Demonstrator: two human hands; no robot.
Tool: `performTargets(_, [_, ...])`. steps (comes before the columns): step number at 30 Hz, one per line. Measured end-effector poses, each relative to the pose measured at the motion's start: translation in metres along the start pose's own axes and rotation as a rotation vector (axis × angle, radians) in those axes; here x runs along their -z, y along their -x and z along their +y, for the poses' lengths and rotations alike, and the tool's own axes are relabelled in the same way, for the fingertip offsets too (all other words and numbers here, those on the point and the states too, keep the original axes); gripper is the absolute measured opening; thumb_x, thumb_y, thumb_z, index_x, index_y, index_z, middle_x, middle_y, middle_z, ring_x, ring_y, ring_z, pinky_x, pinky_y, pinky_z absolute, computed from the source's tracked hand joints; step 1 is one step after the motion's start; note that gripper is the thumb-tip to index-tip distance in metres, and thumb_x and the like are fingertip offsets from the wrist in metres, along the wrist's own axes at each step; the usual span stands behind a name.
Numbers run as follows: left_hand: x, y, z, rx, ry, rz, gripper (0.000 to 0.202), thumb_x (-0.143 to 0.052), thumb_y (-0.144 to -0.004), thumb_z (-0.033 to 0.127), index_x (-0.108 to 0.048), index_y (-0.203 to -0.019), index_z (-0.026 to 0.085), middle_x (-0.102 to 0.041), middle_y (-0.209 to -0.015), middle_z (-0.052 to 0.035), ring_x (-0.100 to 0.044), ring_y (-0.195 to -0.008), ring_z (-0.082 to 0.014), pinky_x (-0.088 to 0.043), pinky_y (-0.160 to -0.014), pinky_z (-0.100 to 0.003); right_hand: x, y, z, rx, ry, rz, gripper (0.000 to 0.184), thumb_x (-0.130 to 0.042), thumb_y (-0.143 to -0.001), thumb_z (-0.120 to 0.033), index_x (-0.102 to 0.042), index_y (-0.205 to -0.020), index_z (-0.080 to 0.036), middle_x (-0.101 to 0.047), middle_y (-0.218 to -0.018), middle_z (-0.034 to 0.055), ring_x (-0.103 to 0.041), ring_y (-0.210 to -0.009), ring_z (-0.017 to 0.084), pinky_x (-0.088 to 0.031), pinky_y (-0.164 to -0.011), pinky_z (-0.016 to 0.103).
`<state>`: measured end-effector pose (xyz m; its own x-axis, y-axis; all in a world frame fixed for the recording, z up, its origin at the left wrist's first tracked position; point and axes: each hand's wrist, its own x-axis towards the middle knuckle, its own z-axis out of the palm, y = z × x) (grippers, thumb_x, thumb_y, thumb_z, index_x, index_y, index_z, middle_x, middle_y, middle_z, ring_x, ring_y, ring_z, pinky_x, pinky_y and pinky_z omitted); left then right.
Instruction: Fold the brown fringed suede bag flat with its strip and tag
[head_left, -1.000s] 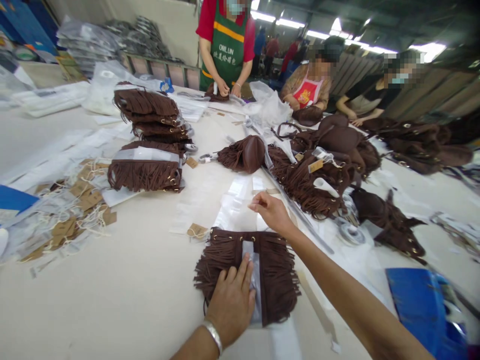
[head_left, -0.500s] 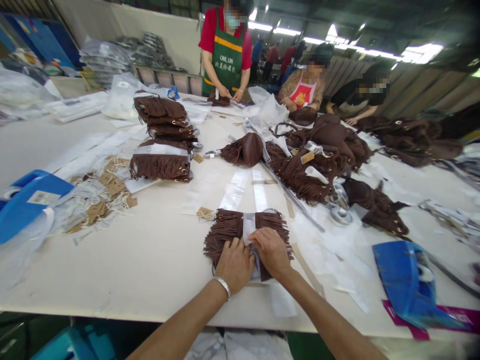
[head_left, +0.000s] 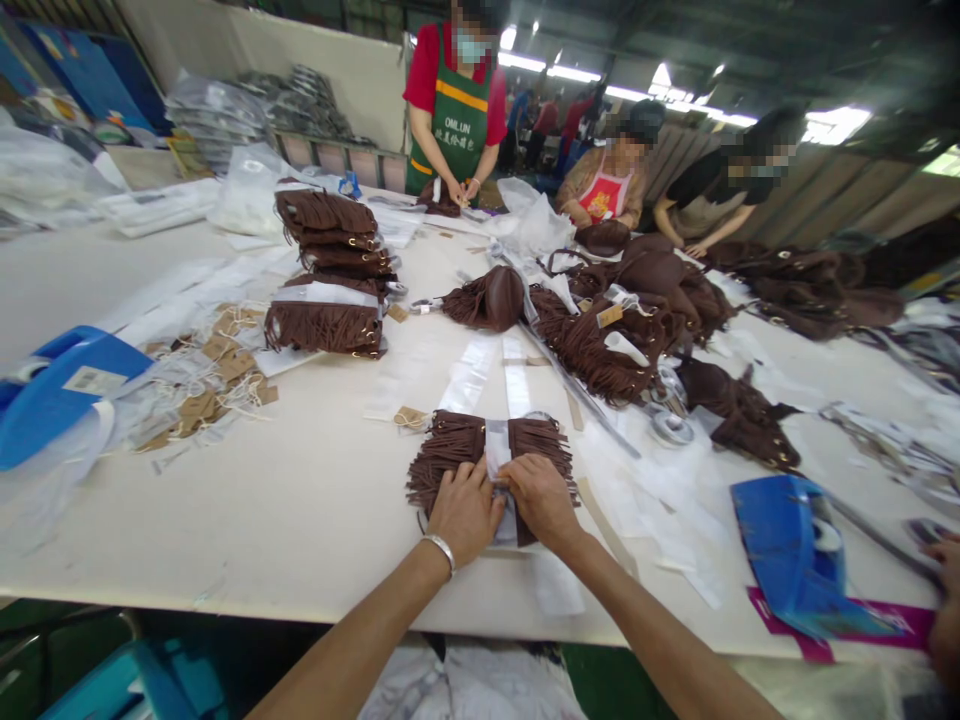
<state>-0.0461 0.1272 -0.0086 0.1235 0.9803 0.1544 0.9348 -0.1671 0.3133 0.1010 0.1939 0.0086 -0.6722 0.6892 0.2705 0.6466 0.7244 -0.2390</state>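
Observation:
A dark brown fringed bag (head_left: pixel 442 450) lies flat on the table in front of me, wrapped across its middle by a pale paper-like strip (head_left: pixel 497 440). My left hand (head_left: pixel 466 512) rests on the bag just left of the strip, fingers stretched over the fringe; a silver bracelet circles that wrist. On the other side, my right hand (head_left: pixel 540 498) has its fingertips pinched together at the strip. The strip's portion under my fingers is partly hidden. A tan hang tag (head_left: pixel 411 417) with white string lies at the bag's upper left.
Wrapped fringed bags (head_left: pixel 326 325) are stacked left of centre. Loose tags (head_left: pixel 206 400) and a blue tape dispenser (head_left: pixel 67 385) lie farther left. More brown bags (head_left: pixel 600 350) and another blue dispenser (head_left: pixel 780 550) are right. A co-worker's hand (head_left: pixel 946 575) shows at the right edge.
Both hands stay at the strip, with my right fingertips now pressed lower and closer to the bag. A co-worker's hand has come into view at the right edge.

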Motion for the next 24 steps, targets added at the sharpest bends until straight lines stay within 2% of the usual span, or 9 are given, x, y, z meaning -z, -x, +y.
performTargets(11, [0.001,0.001,-0.002,0.006,-0.002,-0.01,0.037,-0.039,-0.096,0.037,-0.058,-0.123,0.022,-0.045,-0.145,-0.0083,-0.044,-0.116,-0.0274,-0.041,-0.091,-0.046,-0.003,0.004,0.002,0.061,-0.022,0.008,0.016,-0.049,-0.096,-0.02,-0.064,-0.091,-0.02,-0.064,-0.085,0.0049,-0.052,-0.089,0.02,-0.037,-0.083,0.034])
performTargets(20, [-0.007,-0.002,-0.011,0.054,0.049,-0.038,0.043,-0.045,-0.094,0.042,-0.048,-0.132,0.022,-0.043,-0.149,-0.0073,-0.045,-0.119,-0.0264,-0.041,-0.094,-0.047,-0.006,0.006,0.004,0.039,-0.069,0.002,0.015,-0.049,-0.096,-0.019,-0.064,-0.092,-0.019,-0.064,-0.087,0.0051,-0.053,-0.089,0.02,-0.038,-0.082,0.034])
performTargets(24, [-0.007,-0.003,-0.013,0.07,0.103,-0.058,0.054,-0.047,-0.093,0.042,-0.035,-0.142,0.023,-0.043,-0.149,-0.0079,-0.044,-0.121,-0.0256,-0.039,-0.096,-0.045,-0.006,0.006,0.002,0.032,-0.047,0.038,0.017,-0.048,-0.097,-0.022,-0.063,-0.09,-0.018,-0.064,-0.084,0.0054,-0.053,-0.087,0.02,-0.038,-0.081,0.034])
